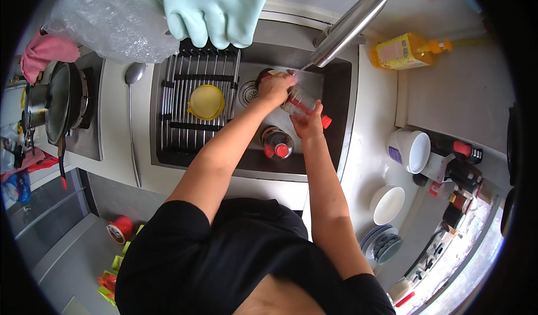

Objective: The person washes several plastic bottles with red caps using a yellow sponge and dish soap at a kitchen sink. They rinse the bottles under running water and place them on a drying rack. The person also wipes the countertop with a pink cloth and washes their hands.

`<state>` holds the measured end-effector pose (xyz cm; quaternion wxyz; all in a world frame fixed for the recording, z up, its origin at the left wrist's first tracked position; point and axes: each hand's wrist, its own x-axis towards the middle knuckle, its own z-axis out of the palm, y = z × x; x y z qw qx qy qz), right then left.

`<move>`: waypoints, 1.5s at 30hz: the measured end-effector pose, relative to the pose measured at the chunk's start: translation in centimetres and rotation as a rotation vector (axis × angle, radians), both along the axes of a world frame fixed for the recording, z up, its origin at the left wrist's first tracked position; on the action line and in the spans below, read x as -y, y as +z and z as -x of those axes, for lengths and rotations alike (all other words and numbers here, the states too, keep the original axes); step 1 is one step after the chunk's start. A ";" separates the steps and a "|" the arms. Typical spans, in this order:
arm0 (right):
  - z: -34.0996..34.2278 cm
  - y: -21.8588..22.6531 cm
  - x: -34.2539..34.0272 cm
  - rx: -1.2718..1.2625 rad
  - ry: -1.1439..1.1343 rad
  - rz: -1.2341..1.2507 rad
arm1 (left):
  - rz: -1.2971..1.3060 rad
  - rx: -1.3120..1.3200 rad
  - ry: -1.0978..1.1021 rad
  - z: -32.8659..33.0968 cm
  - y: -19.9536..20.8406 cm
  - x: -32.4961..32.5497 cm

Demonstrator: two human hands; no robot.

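Over the steel sink (316, 168), my right hand (308, 123) grips a clear bottle (302, 101) with a red cap, tilted so the cap points down to the right. My left hand (274, 91) closes at the bottle's other end, its fingers bent and partly hidden. A thin stream of water falls by my left fingertips from the faucet (347, 29). Beyond my left hand a dark, reddish thing (263, 76) shows in part; I cannot make out its kind. Nearer to me in the basin is a dark bottle (277, 142) with a red cap.
A drying rack (185, 108) with a yellow-rimmed strainer (206, 103) spans the sink's left side. Pale green gloves (216, 12) hang over the back. A ladle (133, 119) lies left. To the right are a yellow soap bottle (406, 52), white bowls (388, 204) and stacked dishes (381, 243).
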<state>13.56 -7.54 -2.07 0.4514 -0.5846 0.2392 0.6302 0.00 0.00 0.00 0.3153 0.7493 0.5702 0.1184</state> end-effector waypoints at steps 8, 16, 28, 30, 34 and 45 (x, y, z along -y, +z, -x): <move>2.8 -1.3 1.7 -0.101 -0.187 -0.190 | -0.235 0.279 -0.181 -1.9 1.2 7.0; 1.5 0.5 1.1 0.011 0.060 0.000 | 0.294 0.167 0.093 6.1 -4.0 -1.7; -2.5 6.6 2.7 0.426 0.419 -0.257 | 0.933 1.783 0.362 4.2 5.2 1.3; -3.1 9.1 2.4 0.544 0.481 -0.267 | 0.897 1.781 0.252 3.5 5.4 1.1; -4.6 8.1 2.1 0.605 0.538 -0.201 | 0.757 1.769 0.198 2.1 6.3 1.5; -2.9 10.3 1.5 0.860 0.965 -0.342 | 0.121 0.832 -0.003 -1.0 2.2 3.8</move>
